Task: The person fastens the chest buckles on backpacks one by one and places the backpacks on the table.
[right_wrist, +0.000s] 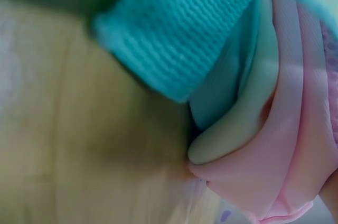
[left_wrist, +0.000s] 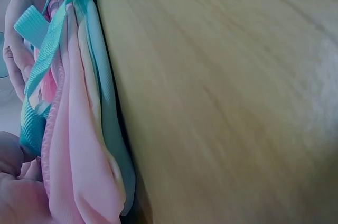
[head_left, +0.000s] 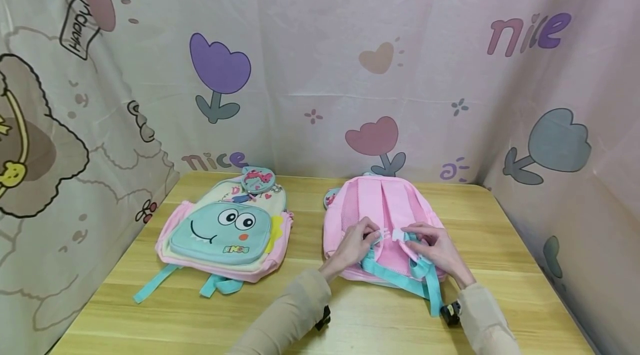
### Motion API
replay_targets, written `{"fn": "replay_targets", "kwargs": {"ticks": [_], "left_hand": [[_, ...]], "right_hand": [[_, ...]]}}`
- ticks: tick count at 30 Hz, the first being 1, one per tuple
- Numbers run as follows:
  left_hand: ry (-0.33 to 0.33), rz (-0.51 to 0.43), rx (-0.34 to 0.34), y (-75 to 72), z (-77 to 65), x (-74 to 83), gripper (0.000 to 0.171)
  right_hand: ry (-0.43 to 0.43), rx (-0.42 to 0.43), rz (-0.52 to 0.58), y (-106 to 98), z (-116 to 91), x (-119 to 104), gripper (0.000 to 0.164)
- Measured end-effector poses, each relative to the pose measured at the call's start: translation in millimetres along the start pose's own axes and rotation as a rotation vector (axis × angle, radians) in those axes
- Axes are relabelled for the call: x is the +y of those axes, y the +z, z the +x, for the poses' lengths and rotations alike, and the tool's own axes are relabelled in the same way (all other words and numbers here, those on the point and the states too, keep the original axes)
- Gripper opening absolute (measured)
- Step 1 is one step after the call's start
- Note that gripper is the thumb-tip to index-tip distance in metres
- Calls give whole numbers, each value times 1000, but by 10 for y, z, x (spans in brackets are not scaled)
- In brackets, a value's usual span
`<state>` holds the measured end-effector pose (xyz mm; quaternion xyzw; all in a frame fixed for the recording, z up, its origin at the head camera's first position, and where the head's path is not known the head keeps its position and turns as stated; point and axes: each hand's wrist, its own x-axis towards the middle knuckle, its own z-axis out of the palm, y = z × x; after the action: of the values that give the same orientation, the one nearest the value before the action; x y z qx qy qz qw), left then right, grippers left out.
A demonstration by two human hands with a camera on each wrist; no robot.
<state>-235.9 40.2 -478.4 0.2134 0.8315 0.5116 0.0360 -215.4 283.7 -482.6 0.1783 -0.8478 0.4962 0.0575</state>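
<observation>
A pink backpack (head_left: 370, 199) lies on its front, its shoulder straps facing up. Over its lower back, my left hand (head_left: 356, 244) pinches a small white buckle piece (head_left: 384, 233) with fingertips and thumb. Just to the right, a second white buckle piece (head_left: 398, 234) is pinched by my right hand (head_left: 437, 246). The two pieces are close together but look apart. Turquoise webbing (head_left: 400, 279) hangs below both hands, and its loose end reaches the table. Close up, the right wrist view shows turquoise webbing (right_wrist: 185, 28) beside the bag's layered side. Fingers hide part of the straps.
To the left lies another backpack (head_left: 220, 233), dinosaur face up, with turquoise strap ends (head_left: 157, 284) trailing toward the front and a round pouch (head_left: 258, 180) on top. A wooden table (head_left: 480, 266) carries both bags. Printed cloth (head_left: 310, 38) hangs behind and at the sides.
</observation>
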Motion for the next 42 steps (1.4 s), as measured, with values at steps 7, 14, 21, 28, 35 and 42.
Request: {"fn": "replay_targets", "kwargs": {"ticks": [7, 14, 21, 28, 35, 42], "left_hand": [[0, 6, -10, 8, -1, 1, 9], [-30, -27, -34, 21, 7, 3, 11], [-14, -20, -35, 16, 6, 2, 12], [-29, -50, -45, 21, -2, 3, 12], [-9, -16, -53, 20, 9, -7, 12], [-13, -14, -67, 25, 16, -19, 12]], "right_hand": [[3, 11, 16, 21, -3, 24, 28], [-33, 20, 39, 34, -6, 37, 27], [-43, 16, 27, 36, -15, 34, 26], [-64, 24, 31, 20, -23, 23, 26], [-45, 18, 17, 16, -21, 22, 25], [-51, 5, 5, 14, -19, 14, 24]]}}
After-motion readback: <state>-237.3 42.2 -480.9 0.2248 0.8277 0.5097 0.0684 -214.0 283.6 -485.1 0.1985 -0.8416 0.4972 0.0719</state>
